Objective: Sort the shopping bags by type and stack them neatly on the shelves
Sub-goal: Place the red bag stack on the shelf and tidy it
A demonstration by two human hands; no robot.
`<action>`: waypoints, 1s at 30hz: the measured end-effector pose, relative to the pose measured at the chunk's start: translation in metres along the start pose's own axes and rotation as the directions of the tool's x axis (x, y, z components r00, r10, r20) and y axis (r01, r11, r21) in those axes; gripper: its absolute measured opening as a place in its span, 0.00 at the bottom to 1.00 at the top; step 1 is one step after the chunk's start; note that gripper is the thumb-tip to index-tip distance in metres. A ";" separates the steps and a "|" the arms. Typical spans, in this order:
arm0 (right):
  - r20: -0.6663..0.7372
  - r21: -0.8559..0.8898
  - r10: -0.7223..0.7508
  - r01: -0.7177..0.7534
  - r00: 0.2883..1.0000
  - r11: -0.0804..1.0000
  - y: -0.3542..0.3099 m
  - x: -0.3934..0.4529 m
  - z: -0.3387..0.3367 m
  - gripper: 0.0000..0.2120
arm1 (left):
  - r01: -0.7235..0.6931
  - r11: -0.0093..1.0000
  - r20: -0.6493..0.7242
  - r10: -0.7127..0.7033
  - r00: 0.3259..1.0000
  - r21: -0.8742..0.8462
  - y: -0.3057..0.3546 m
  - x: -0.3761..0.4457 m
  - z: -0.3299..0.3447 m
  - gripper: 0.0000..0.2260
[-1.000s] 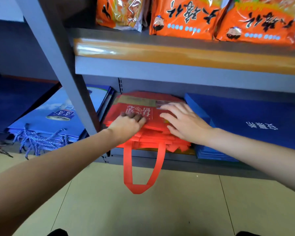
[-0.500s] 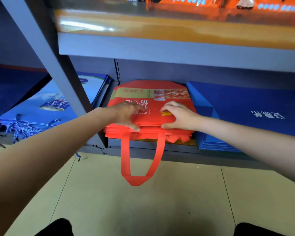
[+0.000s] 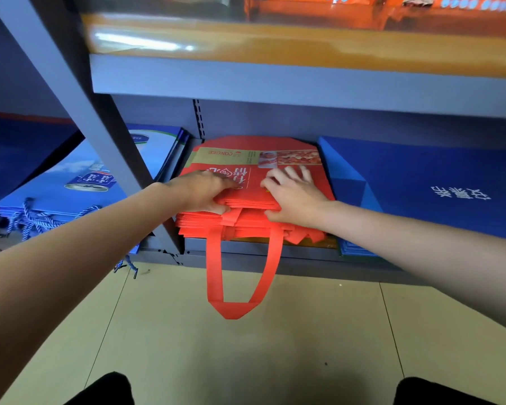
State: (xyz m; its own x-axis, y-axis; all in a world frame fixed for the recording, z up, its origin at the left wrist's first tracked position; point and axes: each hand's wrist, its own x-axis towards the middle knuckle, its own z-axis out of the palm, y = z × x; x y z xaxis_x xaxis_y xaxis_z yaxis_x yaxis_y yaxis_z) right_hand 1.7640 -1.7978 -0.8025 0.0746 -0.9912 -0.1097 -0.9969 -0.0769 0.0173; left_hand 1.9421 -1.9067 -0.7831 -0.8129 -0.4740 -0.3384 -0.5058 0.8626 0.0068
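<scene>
A stack of flat red non-woven bags [image 3: 253, 142] lies in the middle of the bottom shelf [image 3: 310, 260]. One red handle loop [image 3: 215, 273] hangs over the shelf's front edge toward the floor. My left hand [image 3: 202, 190] grips the front edge of the top red bags, fingers on top and thumb underneath. My right hand [image 3: 294, 192] rests flat on the top red bag with its fingers spread.
A stack of dark blue bags [image 3: 421, 182] lies right of the red ones. Light blue paper bags with rope handles [image 3: 70, 182] lie to the left, beyond the grey slanted upright [image 3: 79, 92]. An upper shelf [image 3: 275, 83] overhangs closely. Beige floor tiles [image 3: 246, 346] lie below.
Both hands slid back to the stack's front edge. My left thumb hooked under the top bags, and my right fingers then spread flat. The view dropped lower.
</scene>
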 end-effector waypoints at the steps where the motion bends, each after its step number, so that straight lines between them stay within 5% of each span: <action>1: -0.013 -0.048 -0.011 0.010 1.000 0.999 0.001 0.001 -0.001 0.29 | 0.004 1.000 -0.016 -0.004 1.000 -0.002 0.001 0.000 -0.001 0.29; 8: 0.104 0.036 0.001 -0.005 0.995 0.999 0.000 0.001 0.006 0.33 | 0.109 0.993 0.159 -0.100 0.982 -0.044 0.011 0.012 0.015 0.42; 14: 0.256 0.220 0.123 -0.181 0.959 0.958 0.035 -0.016 0.003 0.49 | 0.148 0.989 0.113 -0.148 0.983 0.007 0.019 0.015 0.029 0.47; 19: 0.399 0.226 0.368 -0.479 0.840 0.848 0.039 -0.025 0.023 0.57 | 0.155 0.987 0.111 -0.149 0.983 -0.047 0.018 0.017 0.037 0.52; 26: 0.323 0.325 0.283 -0.387 0.903 0.863 0.040 -0.012 0.014 0.58 | 0.463 0.878 0.223 -0.430 0.875 -0.125 -0.004 0.011 0.022 0.54; 30: 0.414 0.305 0.276 -0.418 0.867 0.856 0.036 -0.008 0.002 0.58 | 0.465 0.879 0.239 -0.431 0.870 -0.110 -0.013 0.008 0.034 0.55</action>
State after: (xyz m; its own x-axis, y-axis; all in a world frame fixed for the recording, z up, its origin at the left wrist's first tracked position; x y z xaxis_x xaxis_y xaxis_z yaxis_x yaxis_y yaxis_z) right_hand 1.7279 -1.7922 -0.8033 -0.2213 -0.8363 -0.5015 -0.8921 0.3814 -0.2423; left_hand 1.9518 -1.9155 -0.8175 -0.4207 -0.7416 -0.5225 -0.8539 0.5182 -0.0480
